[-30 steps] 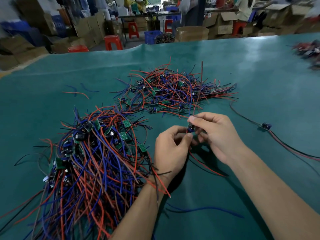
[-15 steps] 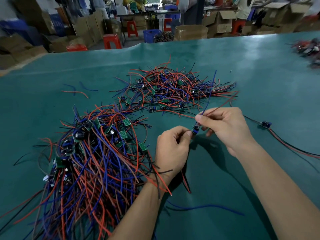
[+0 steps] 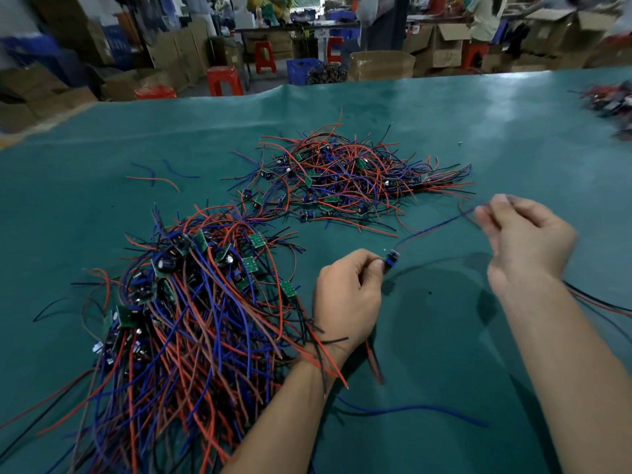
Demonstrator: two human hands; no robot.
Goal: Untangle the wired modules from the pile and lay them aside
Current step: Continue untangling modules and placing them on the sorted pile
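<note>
We pinch one module in our left hand over the counter; right hand fingers pinch its blue wire, drawn taut. Next, we judge, lay it aside, clear of the pile.

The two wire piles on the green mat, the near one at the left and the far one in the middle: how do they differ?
The near pile looks bigger and its wires run mostly one way, toward the camera; the far pile looks smaller and its wires cross in all directions. The near pile touches the left hand's wrist; the far pile lies apart from both hands. Both hold red, blue and black wires with small green boards.
</note>
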